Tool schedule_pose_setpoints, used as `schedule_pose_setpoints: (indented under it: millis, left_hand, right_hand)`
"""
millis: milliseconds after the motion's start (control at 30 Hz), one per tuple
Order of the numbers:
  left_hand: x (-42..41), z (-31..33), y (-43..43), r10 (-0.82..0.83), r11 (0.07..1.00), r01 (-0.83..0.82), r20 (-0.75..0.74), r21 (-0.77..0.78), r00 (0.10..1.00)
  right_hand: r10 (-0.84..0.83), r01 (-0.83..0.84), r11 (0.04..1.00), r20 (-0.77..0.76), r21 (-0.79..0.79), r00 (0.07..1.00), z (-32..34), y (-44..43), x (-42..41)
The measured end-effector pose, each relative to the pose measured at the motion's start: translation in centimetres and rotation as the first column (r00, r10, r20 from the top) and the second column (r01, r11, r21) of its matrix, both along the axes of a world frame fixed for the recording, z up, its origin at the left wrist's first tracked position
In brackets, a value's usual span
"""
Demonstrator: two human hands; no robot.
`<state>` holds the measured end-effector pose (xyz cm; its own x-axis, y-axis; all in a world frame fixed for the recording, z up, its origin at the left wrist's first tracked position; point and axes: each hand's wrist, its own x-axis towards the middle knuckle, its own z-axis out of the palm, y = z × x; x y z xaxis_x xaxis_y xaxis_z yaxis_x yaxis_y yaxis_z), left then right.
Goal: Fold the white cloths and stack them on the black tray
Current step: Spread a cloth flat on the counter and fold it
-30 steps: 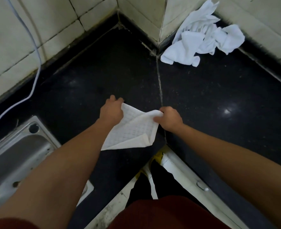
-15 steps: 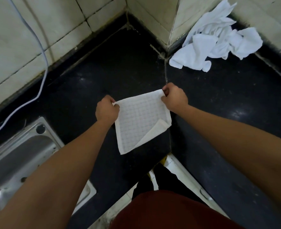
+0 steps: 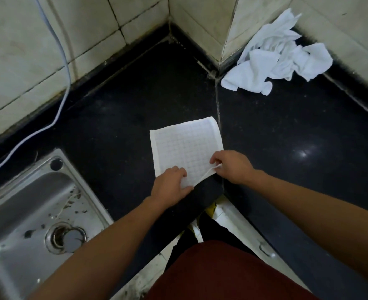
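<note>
Pinching white cloth (image 3: 185, 146) at near edge, left hand (image 3: 170, 186), right hand (image 3: 233, 166), black counter (image 3: 113, 126), tiled walls (image 3: 27, 40), steel sink (image 3: 16, 213)

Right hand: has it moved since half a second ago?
Yes. The right hand slid along the counter seam, away from the wall, and pinches the white cloth near its corner.

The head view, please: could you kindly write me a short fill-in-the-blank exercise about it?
1. The checked cloth lies on a counter coloured ____.
2. The steel sink is on the person's ____ side.
3. The right hand pinches a lifted ____ of the cloth.
Missing words: black; left; corner.
</note>
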<state>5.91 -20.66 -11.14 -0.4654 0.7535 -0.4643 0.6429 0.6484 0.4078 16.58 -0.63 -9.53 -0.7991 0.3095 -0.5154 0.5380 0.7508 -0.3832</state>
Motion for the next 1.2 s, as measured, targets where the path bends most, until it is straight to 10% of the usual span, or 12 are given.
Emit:
schedule_pose_setpoints:
  millis: [533, 867, 1200]
  left_hand:
    - [2.0, -0.2, -5.2, -0.228, 0.970, 0.237, -0.125, 0.060, 0.966]
    - [-6.0, 3.5, -1.4, 0.379, 0.865, -0.402, 0.134, 0.299, 0.916]
    - [-10.0, 0.9, 3.0, 0.548, 0.817, -0.543, 0.028, 0.194, 0.836]
  right_hand:
    - [0.044, -0.040, 0.997, -0.057, 0.067, 0.997, 0.0, -1.3, 8.3]
    - [-0.410, 0.377, 0.909, -0.232, -0.177, 0.882, 2.8, 4.3, 1.0]
    - [-0.488, 0.463, 0.870, -0.154, -0.169, 0.859, -0.6, 6.2, -4.3]
